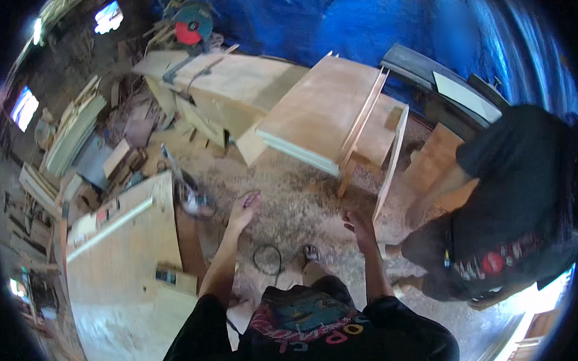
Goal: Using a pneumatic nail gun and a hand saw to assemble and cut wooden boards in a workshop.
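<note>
My left hand (242,209) is raised in front of me over the dusty floor, its fingers curled in. Whether something small is in them I cannot make out. My right hand (360,227) hovers farther right, its fingers loosely bent and apart, with nothing seen in it. Ahead of both hands stands a wooden table (317,114) with a pale, thick front edge and long thin wooden strips (362,119) lying along its right side. A thin upright board (391,165) stands nearest to my right hand.
To the left is a plywood-topped bench (120,276). A second workbench (241,80) stands behind, near a power saw with a red disc (191,27). A person in black (511,194) bends over at the right, by a brown board (439,160). A cable loop (267,259) lies on the floor.
</note>
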A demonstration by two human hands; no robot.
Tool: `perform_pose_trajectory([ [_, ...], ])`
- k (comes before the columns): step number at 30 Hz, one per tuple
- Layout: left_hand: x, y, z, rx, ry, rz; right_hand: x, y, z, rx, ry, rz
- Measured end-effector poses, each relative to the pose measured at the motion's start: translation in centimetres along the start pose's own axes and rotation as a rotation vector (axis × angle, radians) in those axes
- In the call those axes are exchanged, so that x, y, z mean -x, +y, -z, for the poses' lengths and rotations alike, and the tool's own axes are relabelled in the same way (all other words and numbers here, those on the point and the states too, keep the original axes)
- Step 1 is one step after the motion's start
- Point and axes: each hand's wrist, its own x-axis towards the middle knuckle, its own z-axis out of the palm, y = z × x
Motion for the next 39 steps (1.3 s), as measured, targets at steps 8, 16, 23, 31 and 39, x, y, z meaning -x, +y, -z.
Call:
perform_pose_trajectory([
  [8,-25.6,4.0,1.6,-0.633,0.321,-0.284,-13.0,-4.3,-3.1,0.425,0.245,0.483],
  [16,-22.4,7.3,-2.6,-0.947,0.154,-0.078,-15.7,-5.5,-4.5,0.838,0.227,0.452],
  [23,-16.6,7.2,-2.2,-0.656,0.3,-0.099,-12.0,-6.2,-3.0,0.693,0.076,0.247],
  [31,-2.9,1.6,-9.2,0.459,0.955,-0.086,-6.2,-0.9,4.5,0.966,-0.25,0.501],
  [39,-0.4,2.1,-17.8,0.979,0.543,0.008,-14.0,5.6,3.9,0.467,-0.743,0.951],
])
